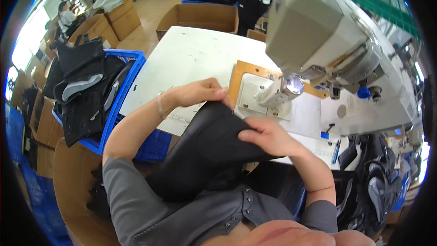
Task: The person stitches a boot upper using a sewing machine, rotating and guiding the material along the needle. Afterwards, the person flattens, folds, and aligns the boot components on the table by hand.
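A large, smooth black leather-like piece (207, 143) hangs between my hands, its lower part against my lap and front. My left hand (207, 92) is closed in a pinch on its upper corner. On the right edge, my right hand (268, 137) grips the same piece, thumb on top and the other fingers partly hidden. Just beyond my hands stands a pale sewing machine; its head (309, 32) overhangs the white table (200, 52). A narrow arm with a bright lit end (293, 85) rises close to my right hand, apart from the black piece.
To my left, a blue crate (136, 66) is heaped with black pieces (84, 82). Cardboard boxes (198, 17) stand beyond the table. A blue pen-like tool (337, 151) lies at the right edge, near more black pieces (375, 182). A person (255, 0) stands behind the table.
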Motion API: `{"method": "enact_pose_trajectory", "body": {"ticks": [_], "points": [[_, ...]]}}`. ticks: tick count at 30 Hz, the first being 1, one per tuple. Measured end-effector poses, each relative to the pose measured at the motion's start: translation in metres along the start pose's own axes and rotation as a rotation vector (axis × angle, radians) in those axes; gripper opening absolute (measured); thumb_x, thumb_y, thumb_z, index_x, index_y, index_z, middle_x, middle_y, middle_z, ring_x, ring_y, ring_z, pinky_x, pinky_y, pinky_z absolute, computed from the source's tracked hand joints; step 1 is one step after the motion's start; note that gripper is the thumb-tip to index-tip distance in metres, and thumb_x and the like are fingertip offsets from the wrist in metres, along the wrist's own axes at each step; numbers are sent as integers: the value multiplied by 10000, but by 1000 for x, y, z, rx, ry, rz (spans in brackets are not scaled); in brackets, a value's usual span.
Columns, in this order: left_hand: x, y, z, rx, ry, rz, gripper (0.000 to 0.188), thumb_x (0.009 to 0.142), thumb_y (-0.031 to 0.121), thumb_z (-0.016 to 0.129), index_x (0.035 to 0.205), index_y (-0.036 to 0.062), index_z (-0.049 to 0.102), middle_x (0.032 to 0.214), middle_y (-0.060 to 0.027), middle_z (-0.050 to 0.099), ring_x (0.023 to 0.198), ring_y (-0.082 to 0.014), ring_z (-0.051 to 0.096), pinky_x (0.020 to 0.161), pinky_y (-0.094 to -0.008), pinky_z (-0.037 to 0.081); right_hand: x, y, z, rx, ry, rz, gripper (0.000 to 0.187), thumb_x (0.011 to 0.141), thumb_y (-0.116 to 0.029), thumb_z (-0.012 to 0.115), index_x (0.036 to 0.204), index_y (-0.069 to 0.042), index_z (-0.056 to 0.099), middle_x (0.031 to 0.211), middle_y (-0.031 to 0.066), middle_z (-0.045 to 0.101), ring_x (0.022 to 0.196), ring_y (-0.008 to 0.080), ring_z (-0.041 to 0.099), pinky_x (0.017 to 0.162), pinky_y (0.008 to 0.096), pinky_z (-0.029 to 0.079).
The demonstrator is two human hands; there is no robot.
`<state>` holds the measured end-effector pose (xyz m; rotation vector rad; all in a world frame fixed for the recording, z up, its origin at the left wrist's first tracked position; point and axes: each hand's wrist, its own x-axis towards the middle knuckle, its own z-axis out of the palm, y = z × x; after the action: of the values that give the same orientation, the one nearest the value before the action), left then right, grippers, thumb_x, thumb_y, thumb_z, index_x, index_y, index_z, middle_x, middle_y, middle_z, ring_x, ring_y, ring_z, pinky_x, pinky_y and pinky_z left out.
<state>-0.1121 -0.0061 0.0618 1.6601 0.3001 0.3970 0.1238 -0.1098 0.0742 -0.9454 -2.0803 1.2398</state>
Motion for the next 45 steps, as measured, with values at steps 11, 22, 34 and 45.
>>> {"method": "enact_pose_trajectory", "body": {"ticks": [11,22,34,45], "points": [[168,-33,-44,683,204,-75,250,877,200,568,963,-24,639,924,-121,655,890,-211,593,807,-325,465,-31,72,-49,580,602,164,225,941,-167,560,1044,25,616,947,10,637,820,46,541,728,202,456],[-4,96,73,1466,449,35,263,775,23,505,984,34,664,1124,-127,629,1144,-355,532,1038,-515,332,-28,91,-34,759,725,19,217,946,-126,560,1074,43,611,965,27,640,851,55,551,759,207,451],[-4,-30,60,2244,637,54,557,770,123,604,1281,339,551,1365,13,444,1302,-326,365,954,-623,302,-9,87,-13,899,882,-90,181,951,-128,555,1032,23,614,915,-4,630,795,30,537,720,187,439],[4,-20,58,2097,676,91,533,763,72,594,1239,312,601,1357,25,481,1295,-296,409,913,-536,327,-7,89,-14,851,899,-125,197,951,-117,554,1066,34,609,935,10,633,806,40,540,734,194,446]]}}
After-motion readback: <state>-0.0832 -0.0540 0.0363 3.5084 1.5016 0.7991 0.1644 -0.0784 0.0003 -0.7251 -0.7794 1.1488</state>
